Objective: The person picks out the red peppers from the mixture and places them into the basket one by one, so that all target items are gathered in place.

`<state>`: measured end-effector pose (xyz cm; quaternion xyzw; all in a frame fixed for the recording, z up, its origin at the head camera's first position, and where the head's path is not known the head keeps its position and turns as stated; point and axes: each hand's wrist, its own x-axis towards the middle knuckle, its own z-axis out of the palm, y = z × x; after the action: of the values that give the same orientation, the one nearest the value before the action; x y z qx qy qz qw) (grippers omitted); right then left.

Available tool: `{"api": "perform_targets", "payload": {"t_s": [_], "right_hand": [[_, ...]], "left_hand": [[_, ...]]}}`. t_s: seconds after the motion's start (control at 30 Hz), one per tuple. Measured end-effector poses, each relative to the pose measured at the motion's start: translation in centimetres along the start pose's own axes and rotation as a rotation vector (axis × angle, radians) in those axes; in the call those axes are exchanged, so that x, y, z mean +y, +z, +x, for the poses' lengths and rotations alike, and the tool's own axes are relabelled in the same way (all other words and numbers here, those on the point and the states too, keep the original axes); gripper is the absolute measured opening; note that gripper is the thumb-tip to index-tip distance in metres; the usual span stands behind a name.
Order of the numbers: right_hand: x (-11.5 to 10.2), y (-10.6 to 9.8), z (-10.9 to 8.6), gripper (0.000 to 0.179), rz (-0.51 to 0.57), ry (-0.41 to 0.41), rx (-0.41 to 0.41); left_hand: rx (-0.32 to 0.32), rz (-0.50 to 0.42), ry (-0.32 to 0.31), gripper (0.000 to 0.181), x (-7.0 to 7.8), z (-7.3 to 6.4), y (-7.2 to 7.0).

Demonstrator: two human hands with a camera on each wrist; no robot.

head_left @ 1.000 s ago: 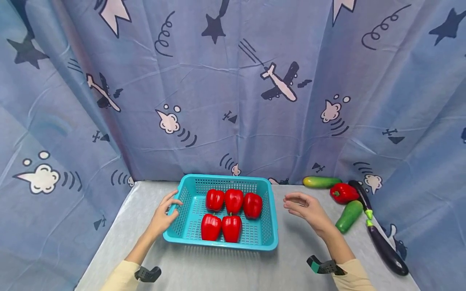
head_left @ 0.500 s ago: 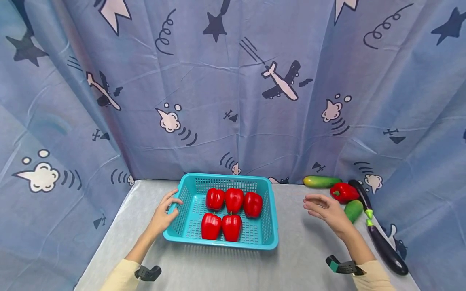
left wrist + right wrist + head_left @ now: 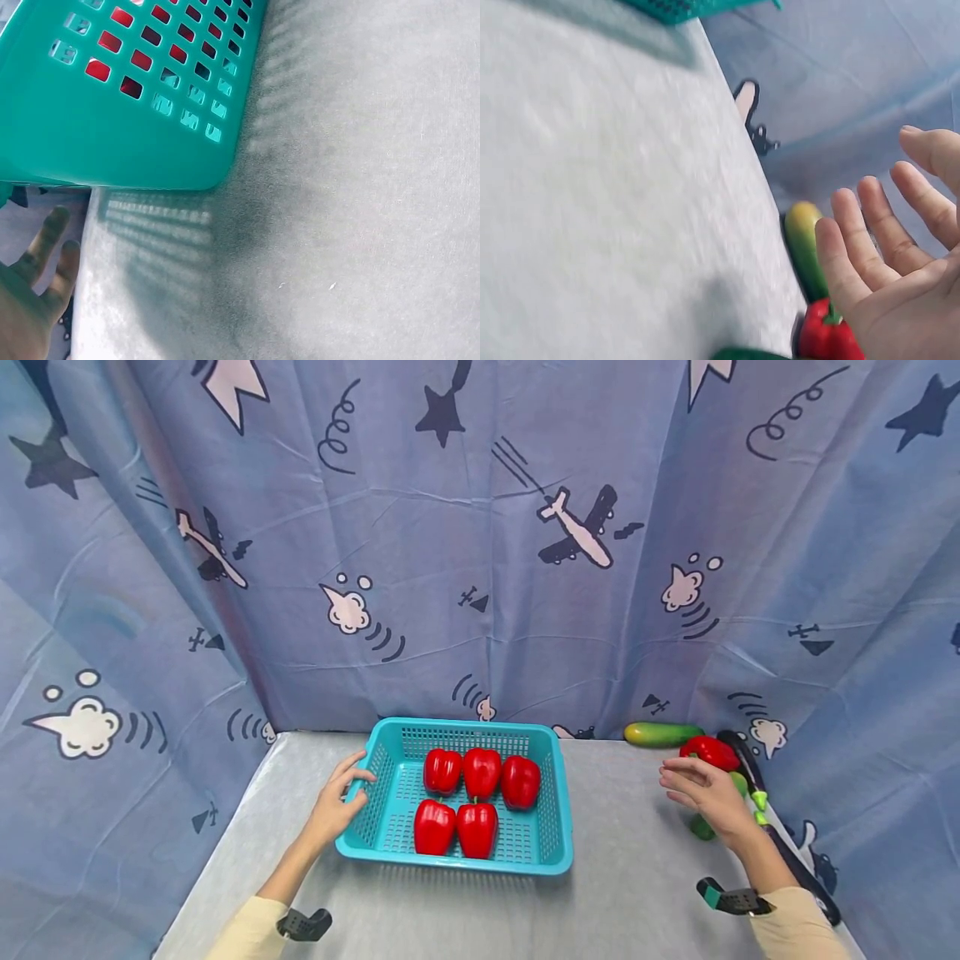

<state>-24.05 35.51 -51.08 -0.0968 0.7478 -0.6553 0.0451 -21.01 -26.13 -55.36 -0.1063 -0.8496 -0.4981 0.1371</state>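
A turquoise plastic basket holds several red bell peppers. My left hand is at the basket's left rim, fingers spread and slightly bent; whether they touch it I cannot tell. The left wrist view shows two of its fingers beside the basket wall. On the right, my right hand holds nothing, its fingers relaxed and apart in the right wrist view. Behind it lies another red bell pepper. A green oblong vegetable is partly covered by this hand.
A green oblong vegetable with a yellow end lies at the table's back right. Two eggplants, one farther back and one nearer, lie along the right edge. A patterned blue curtain hangs behind the grey-white table.
My right hand has moved right, away from the basket, to in front of the loose pepper and the green vegetable. The left hand and the basket have stayed in place.
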Motion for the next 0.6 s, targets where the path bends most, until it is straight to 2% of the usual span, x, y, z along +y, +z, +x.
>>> {"api": "perform_targets", "payload": {"t_s": [0.1, 0.27, 0.43, 0.6], "right_hand": [[0.5, -1.1, 0.1, 0.026, -0.019, 0.028, 0.038], [0.8, -2.8, 0.1, 0.026, -0.038, 0.078, 0.126], [1.0, -4.2, 0.2, 0.026, -0.057, 0.058, 0.213], [1.6, -5.3, 0.6, 0.042, -0.232, 0.001, 0.310]], "left_hand": [[0.016, -0.009, 0.013, 0.028, 0.5, -0.1, 0.1], [0.019, -0.018, 0.023, 0.026, 3.0, -0.3, -0.3], [-0.006, -0.017, 0.005, 0.025, 4.6, -0.5, -0.7], [-0.001, -0.018, -0.001, 0.026, 4.7, -0.6, -0.7]]}}
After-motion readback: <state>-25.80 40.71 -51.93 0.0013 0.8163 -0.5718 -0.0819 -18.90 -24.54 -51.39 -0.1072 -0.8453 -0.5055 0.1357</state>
